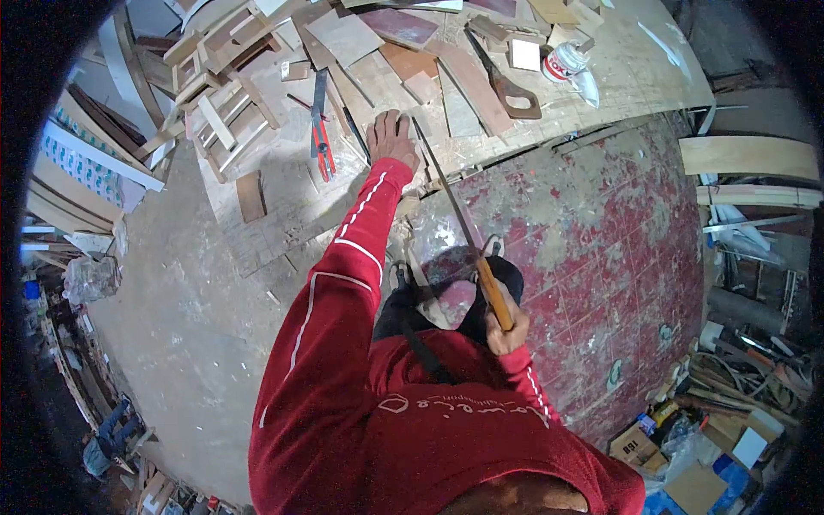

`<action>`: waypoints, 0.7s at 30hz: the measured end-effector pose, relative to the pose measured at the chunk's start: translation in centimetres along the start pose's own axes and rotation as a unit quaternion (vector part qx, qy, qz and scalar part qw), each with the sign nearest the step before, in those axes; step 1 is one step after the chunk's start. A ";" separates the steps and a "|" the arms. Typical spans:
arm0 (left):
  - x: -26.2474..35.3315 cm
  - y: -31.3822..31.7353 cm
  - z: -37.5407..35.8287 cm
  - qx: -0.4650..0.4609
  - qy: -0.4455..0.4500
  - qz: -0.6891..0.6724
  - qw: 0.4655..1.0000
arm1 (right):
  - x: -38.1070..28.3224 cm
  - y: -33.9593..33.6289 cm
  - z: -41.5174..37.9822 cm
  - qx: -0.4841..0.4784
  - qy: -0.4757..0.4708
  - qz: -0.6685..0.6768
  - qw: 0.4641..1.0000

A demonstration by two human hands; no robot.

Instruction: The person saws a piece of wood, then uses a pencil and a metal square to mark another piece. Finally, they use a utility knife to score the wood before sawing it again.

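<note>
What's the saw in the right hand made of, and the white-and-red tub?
The saw blade looks like dull metal: long, thin, greyish. Its handle seems wooden, perhaps varnished, from its smooth honey-orange colour, though plastic is possible. The tub, smooth with printed letters, could be plastic or metal; I can't tell.

Shows left hand (393, 139) at twelve o'clock, right hand (506, 322) at four: two in all. Shows one long-bladed tool (484, 271) from twelve to four, one saw (510, 93) and one tub (564, 63) at one o'clock, one red-handled tool (322, 146) at eleven.
</note>
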State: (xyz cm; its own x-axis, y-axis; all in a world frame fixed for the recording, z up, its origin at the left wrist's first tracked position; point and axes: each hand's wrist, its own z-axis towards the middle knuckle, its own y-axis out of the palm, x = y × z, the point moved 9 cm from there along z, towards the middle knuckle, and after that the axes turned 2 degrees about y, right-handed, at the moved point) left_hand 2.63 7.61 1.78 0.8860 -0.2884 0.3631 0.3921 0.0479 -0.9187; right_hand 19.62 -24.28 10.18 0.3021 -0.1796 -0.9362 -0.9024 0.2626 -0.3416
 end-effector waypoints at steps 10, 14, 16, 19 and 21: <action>0.0 -0.3 0.1 0.006 0.005 0.006 1.000 | 0.7 0.3 0.1 -0.018 0.101 0.061 0.993; 0.5 -0.4 0.2 0.009 0.017 0.010 1.000 | -0.1 1.3 3.3 -0.036 0.070 -0.055 0.995; 0.1 -1.0 0.6 0.023 0.023 0.008 0.999 | -1.2 1.8 4.3 -0.039 0.084 -0.042 0.995; 0.1 -0.4 0.2 0.013 0.013 0.002 1.000 | -2.5 0.1 1.2 -0.017 0.036 -0.009 0.999; -0.1 -0.4 0.3 0.014 0.010 0.003 1.000 | -3.1 -0.4 1.0 -0.015 0.024 -0.017 0.999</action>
State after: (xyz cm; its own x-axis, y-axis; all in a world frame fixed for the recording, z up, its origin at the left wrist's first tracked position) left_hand 2.51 7.93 2.20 0.8832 -0.3077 0.3540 0.3939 0.0770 -0.9159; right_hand 19.36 -22.85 13.12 0.3183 -0.2325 -0.9190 -0.9008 0.2279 -0.3696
